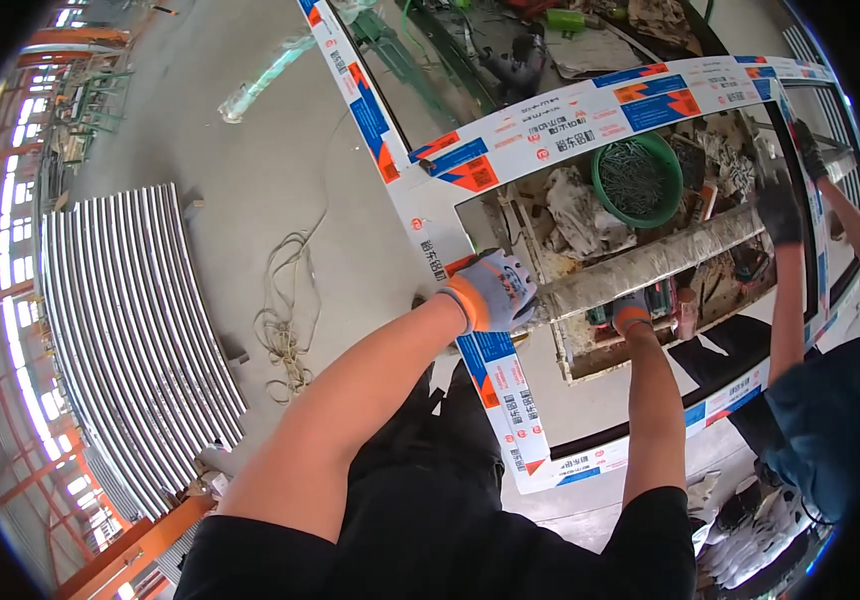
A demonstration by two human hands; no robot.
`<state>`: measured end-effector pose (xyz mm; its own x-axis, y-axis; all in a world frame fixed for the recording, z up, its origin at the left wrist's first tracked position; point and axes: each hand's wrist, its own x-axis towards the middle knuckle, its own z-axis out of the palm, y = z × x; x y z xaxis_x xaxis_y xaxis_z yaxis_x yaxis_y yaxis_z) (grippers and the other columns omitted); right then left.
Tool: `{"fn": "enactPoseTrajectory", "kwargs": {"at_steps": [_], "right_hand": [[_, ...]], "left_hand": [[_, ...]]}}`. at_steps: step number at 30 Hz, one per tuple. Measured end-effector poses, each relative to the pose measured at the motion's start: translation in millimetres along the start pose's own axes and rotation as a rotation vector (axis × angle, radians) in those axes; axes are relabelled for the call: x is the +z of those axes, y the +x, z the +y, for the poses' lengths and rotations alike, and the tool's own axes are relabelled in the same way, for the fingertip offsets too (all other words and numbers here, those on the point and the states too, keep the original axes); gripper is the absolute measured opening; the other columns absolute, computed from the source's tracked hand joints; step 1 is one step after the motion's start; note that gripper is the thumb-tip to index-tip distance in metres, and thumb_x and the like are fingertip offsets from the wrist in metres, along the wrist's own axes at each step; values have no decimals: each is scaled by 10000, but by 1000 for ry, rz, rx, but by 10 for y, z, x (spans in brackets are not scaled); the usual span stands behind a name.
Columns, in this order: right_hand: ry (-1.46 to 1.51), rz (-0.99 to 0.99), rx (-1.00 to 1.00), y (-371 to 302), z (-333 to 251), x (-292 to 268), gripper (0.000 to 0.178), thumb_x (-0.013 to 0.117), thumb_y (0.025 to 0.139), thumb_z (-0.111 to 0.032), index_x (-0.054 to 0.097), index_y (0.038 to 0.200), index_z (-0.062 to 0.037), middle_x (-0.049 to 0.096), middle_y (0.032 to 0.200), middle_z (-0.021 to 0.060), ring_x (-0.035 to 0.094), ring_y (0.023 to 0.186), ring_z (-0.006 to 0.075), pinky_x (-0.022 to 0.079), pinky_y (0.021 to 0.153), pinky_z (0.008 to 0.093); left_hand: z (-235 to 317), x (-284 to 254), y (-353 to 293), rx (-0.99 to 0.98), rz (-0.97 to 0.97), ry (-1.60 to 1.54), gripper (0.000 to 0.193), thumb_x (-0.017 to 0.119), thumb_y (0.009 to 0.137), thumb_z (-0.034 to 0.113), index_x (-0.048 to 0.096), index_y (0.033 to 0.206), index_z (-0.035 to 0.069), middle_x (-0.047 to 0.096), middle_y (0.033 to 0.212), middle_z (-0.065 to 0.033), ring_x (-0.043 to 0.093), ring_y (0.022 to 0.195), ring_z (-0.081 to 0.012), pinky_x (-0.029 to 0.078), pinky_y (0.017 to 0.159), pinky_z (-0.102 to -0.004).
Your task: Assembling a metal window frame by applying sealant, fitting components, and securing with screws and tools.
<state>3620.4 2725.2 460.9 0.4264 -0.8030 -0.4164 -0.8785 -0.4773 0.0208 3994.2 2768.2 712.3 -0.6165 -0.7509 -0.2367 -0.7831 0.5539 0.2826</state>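
A large window frame (430, 235) wrapped in white, blue and orange protective film spans the view. My left hand (495, 290), in a grey glove with an orange cuff, is closed over its near left side bar, beside the end of a rough, plaster-spattered bar (655, 262). My right hand (632, 308), in a matching glove, reaches inside the frame's opening at that bar's near edge, its fingers mostly hidden. Beneath lies a tray (575, 372) of tools and scraps. In it, a green bowl (672, 165) full of screws stands next to a crumpled whitish cloth (580, 215).
At the right, a co-worker's dark-gloved hands (778, 212) are at the frame's far right side. A stack of ribbed metal profiles (130, 330) lies on the floor at left, near a tangled cord (285, 335). Green machinery (400, 60) stands beyond the frame.
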Motion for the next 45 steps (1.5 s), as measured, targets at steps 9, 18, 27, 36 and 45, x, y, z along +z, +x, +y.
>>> {"fn": "enactPoseTrajectory", "kwargs": {"at_steps": [9, 18, 27, 36, 45], "right_hand": [[20, -240, -277, -825, -707, -1764, 255, 514, 841, -192, 616, 1065, -128, 694, 962, 141, 671, 888, 314, 488, 817, 420], [52, 314, -137, -2236, -853, -2225, 369, 572, 730, -184, 628, 1069, -49, 574, 872, 90, 555, 857, 282, 427, 902, 468], [90, 660, 505, -2657, -877, -1859, 495, 598, 773, -202, 598, 1259, -109, 603, 911, 31, 577, 860, 230, 416, 840, 436], [124, 561, 534, -2591, -886, -1820, 459, 596, 749, -183, 622, 1201, -105, 614, 930, 42, 586, 903, 254, 408, 895, 443], [149, 632, 643, -2560, -906, -1857, 509, 591, 734, -177, 595, 1242, -139, 601, 932, 25, 575, 904, 240, 409, 860, 438]], "left_hand": [[-28, -133, -86, -62, -146, 55, 404, 514, 865, 442, 651, 1002, 87, 641, 934, -96, 606, 912, -281, 456, 824, -416], [-1, -158, -78, -42, -21, 6, 360, 547, 853, 402, 664, 952, 76, 656, 989, -112, 606, 961, -290, 445, 890, -425], [212, -101, 102, -255, -18, -1, 358, 547, 879, 382, 668, 1023, 77, 670, 1051, -123, 632, 961, -305, 466, 873, -426], [88, -43, 9, -127, 59, 49, 305, 611, 857, 328, 654, 1000, 62, 666, 1010, -136, 633, 934, -308, 481, 839, -426], [121, -110, 77, -131, -12, 8, 305, 604, 869, 318, 656, 1018, 58, 666, 1016, -139, 636, 920, -311, 483, 850, -427]]}}
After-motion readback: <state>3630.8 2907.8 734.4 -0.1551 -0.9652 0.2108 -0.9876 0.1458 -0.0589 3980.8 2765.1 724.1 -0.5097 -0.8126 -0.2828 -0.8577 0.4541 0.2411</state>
